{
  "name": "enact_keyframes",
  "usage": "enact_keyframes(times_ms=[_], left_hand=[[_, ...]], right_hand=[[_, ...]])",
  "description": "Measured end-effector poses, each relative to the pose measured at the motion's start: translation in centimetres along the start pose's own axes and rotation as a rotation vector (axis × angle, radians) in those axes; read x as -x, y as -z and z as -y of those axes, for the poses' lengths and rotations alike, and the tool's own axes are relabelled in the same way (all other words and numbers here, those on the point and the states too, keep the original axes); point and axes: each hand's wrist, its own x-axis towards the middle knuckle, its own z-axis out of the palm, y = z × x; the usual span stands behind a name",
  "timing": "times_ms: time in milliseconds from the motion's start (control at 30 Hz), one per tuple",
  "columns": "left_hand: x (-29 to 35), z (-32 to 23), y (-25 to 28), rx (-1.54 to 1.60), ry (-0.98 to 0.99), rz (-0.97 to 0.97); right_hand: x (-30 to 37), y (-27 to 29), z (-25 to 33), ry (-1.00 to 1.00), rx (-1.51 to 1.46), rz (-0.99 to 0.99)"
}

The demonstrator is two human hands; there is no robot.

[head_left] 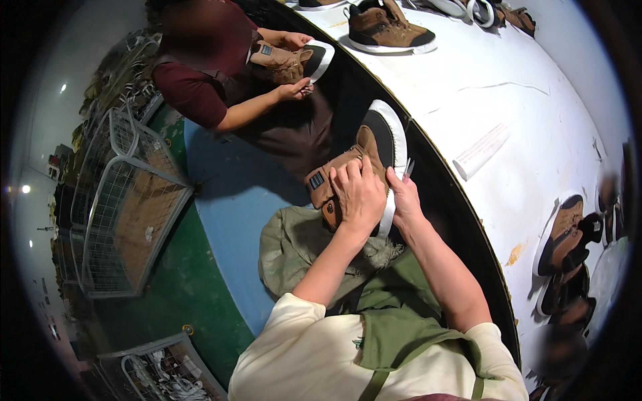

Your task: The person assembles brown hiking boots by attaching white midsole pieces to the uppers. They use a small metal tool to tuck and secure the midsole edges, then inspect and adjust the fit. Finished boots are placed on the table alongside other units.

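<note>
Nearby, 1 green apron [401,287] on the wearer; beside it, 1 grey-green cloth [284,250]. Above the cloth, 1 brown shoe [368,142] with black toe and white sole edge, held between 2 hands. Long axis: heel toward the wearer, toe pointing away. Left hand [361,197]: fingers bent over the upper, grasping it. Right hand [404,197]: nearer the sole, thumb clasping the white edge, other fingers mostly hidden. Beside that thumb, 1 slim metal tool [410,166], apparently in the same hand. Rightward, 1 white tabletop [521,134], bearing several shoes, including 1 brown-and-black shoe [388,30]. Farther, 1 co-worker [194,93] holding 1 similar shoe [284,65]; leftward, mesh cages [137,207].
</note>
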Motion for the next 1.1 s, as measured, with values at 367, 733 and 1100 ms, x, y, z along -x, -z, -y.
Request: enact_keyframes(times_ms=[367,733,1100], left_hand=[[0.1,-0.7,2.8,0.304,-0.12,-0.156],[4.9,-9.5,9.7,1.064,-0.895,0.209],[6.9,-15.3,11.0,1.159,-0.996,0.162]], right_hand=[[1.0,-0.8,2.3,0.055,0.012,-0.002],[9.1,1.3,9.2,0.234,0.304,-0.024],[13.6,8.0,13.3,0.267,0.327,0.001]])
